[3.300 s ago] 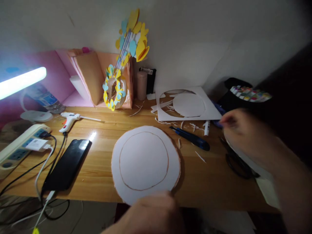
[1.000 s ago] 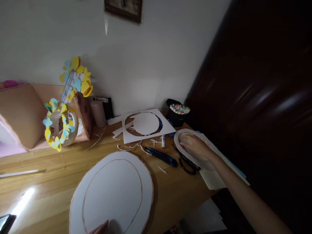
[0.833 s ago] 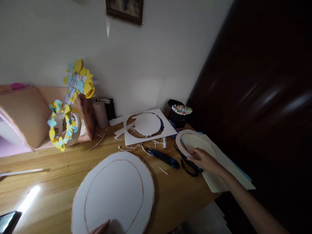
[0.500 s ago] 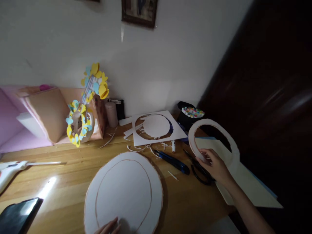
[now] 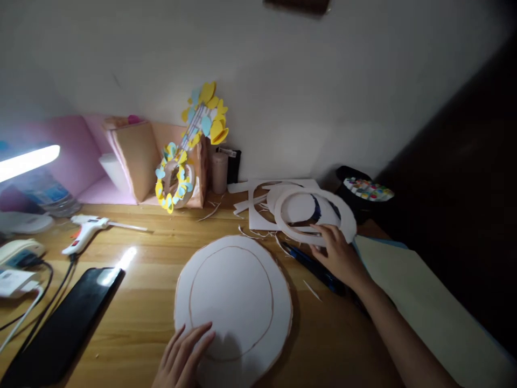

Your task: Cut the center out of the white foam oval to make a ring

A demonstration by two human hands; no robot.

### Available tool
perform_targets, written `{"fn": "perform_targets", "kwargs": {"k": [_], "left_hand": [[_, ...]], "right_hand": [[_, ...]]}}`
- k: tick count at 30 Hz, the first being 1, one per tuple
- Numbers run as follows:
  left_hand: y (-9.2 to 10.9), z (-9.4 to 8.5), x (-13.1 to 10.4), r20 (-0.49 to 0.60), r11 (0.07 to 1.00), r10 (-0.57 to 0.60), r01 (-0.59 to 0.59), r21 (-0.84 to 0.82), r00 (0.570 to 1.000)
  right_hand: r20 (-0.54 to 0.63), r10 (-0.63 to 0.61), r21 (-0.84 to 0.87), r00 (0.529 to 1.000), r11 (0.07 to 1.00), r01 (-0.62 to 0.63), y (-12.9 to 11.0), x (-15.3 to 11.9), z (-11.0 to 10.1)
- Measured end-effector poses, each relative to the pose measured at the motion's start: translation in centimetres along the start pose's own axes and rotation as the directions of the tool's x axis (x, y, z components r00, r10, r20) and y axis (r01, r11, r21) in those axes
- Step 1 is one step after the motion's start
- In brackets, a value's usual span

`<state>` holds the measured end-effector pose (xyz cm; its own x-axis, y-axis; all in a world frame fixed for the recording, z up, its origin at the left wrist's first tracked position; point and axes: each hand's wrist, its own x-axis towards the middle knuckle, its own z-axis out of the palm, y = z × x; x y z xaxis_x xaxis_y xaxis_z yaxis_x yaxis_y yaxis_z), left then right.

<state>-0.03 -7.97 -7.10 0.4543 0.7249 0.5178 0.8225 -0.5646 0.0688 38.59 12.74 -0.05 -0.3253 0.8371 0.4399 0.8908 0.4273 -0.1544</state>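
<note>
My left hand [image 5: 183,353] rests with fingers spread on the near left part of a white round disc [image 5: 234,291], which has a brown circle drawn inside its edge. Off to the right, my right hand [image 5: 341,256] grips the near side of a white ring [image 5: 347,210], its fingers across the band. The ring overlaps a white square sheet [image 5: 258,223] with a round opening and a smaller white disc. Below my right hand lies a blue utility knife [image 5: 313,267], partly covered by it. Dark scissors beside the knife are mostly hidden by my forearm.
Left are a glue gun [image 5: 86,231], a black phone [image 5: 68,323], cables and a bright lamp [image 5: 30,161]. Behind stand a yellow-and-blue paper decoration [image 5: 173,183] and a pink cylinder [image 5: 219,172]. A marker holder [image 5: 367,189] and pale sheets [image 5: 420,302] are at right.
My right hand has brought the ring left and down over the cut square sheet. My left hand has come further onto the disc. The view has swung left and down.
</note>
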Motion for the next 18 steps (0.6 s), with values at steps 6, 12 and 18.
{"fn": "perform_targets", "kwargs": {"k": [6, 12, 18], "left_hand": [[2.4, -1.1, 1.1, 0.035, 0.997, -0.057, 0.059, -0.056, 0.998], [5.2, -0.5, 3.5, 0.016, 0.997, 0.063, -0.063, -0.034, 0.998], [5.7, 0.1, 2.9, 0.032, 0.987, 0.161, -0.161, 0.015, 0.986]], "right_hand": [[0.317, -0.006, -0.029, 0.948, 0.999, 0.016, -1.6, -2.9, 1.6], [0.222, -0.006, -0.027, 0.975, 1.0, 0.012, -0.5, -3.2, 3.7], [0.174, 0.046, 0.101, 0.984, 0.993, -0.065, -1.5, -3.2, 2.9]]}}
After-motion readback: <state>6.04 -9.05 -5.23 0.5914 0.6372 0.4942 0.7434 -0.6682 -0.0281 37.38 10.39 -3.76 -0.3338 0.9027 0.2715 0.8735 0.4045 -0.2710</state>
